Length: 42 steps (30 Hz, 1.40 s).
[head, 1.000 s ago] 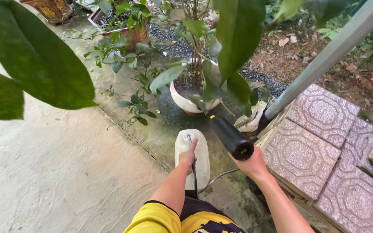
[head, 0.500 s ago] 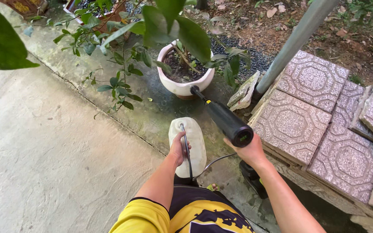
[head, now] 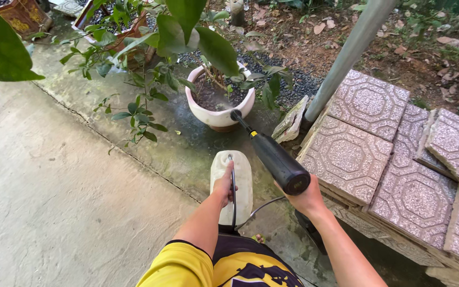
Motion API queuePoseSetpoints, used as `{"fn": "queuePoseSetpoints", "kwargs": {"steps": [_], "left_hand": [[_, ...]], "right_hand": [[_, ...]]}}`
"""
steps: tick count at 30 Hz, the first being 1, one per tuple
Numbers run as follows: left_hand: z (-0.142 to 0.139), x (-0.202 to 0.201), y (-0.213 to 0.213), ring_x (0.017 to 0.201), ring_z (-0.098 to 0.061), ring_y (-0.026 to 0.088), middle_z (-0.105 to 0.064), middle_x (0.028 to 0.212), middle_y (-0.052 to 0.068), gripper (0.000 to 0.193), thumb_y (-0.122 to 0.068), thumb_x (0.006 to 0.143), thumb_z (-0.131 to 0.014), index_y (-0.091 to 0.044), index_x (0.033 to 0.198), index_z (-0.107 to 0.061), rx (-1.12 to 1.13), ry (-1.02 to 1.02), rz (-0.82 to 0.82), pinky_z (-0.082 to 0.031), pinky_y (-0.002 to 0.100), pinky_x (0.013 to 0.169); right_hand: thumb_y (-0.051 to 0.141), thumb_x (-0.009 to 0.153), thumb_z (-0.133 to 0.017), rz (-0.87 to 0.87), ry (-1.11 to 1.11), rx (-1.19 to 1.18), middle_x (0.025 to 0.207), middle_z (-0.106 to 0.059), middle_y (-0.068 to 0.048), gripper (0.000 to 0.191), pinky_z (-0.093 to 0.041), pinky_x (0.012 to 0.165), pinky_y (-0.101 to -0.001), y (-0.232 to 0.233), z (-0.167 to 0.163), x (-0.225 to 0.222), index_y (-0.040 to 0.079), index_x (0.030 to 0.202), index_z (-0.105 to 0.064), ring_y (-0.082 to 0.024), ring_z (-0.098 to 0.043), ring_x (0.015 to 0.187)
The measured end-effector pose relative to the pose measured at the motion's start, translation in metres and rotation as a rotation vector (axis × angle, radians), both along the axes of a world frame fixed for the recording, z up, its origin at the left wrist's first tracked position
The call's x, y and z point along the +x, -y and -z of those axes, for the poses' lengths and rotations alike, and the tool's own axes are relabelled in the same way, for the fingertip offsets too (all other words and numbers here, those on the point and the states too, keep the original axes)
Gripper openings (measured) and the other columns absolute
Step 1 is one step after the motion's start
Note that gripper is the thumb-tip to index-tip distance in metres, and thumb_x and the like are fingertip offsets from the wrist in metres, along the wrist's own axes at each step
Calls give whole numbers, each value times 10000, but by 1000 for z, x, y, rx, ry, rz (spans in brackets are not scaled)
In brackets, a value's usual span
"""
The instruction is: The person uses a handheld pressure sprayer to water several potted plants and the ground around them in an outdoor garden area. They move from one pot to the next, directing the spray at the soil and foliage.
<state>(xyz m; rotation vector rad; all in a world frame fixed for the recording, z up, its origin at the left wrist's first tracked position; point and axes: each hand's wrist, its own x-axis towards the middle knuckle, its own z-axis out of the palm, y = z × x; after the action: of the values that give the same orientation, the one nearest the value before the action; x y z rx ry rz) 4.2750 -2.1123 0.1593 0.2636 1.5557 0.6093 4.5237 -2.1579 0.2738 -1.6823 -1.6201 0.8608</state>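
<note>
Head view: fingers grip white tank (head: 232,183) and black sprayer (head: 274,157) over mossy concrete (head: 54,202).

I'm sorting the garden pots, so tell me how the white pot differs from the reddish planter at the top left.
The white pot is round, plain and fully in view; the reddish planter looks angular, carries yellow decoration and is cut off by the frame edge. The white pot sits just ahead of the black spray wand; the reddish planter stands far from it. Both rest on concrete.

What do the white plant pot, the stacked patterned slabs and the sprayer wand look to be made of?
White pot: likely glazed ceramic, smooth and slightly shiny. Patterned slabs: cast concrete pavers, matte, speckled, with a moulded relief pattern. Wand in the right hand: seemingly black matte plastic.
</note>
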Motion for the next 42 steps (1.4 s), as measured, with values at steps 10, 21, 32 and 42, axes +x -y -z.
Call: {"fn": "queuePoseSetpoints", "kwargs": {"steps": [10, 21, 32, 42], "left_hand": [[-4, 11, -29, 402, -380, 181, -518, 584, 82, 862, -928, 699, -604, -70, 649, -542, -12, -12, 127, -269, 346, 413], [-8, 32, -70, 390, -368, 174, -515, 572, 75, 821, -930, 692, -577, -116, 620, -493, -1, -19, 214, -266, 351, 398], [-1, 41, -89, 410, -315, 145, -497, 583, 53, 737, -912, 718, -577, -183, 681, -476, -5, 5, 249, -206, 328, 407], [0, 36, -87, 420, -321, 152, -486, 585, 48, 717, -903, 708, -571, -190, 679, -510, -11, -23, 227, -222, 334, 424]], "right_hand": [[250, 741, -867, 56, 66, -9, 777, -767, -121, 331, -557, 669, -337, -17, 2, 0, 16, 945, -753, -137, -715, 717], [163, 711, -866, 153, 110, 39, 810, -735, -189, 274, -556, 672, -368, -32, 15, 19, 16, 907, -743, -198, -726, 758], [103, 703, -806, 170, -92, 123, 802, -753, -148, 264, -552, 681, -345, -26, 8, 32, 23, 940, -719, -149, -677, 744], [91, 689, -824, 234, 9, 2, 673, -687, -122, 183, -533, 621, -320, -24, 29, 30, 18, 816, -714, -124, -663, 631]]}}
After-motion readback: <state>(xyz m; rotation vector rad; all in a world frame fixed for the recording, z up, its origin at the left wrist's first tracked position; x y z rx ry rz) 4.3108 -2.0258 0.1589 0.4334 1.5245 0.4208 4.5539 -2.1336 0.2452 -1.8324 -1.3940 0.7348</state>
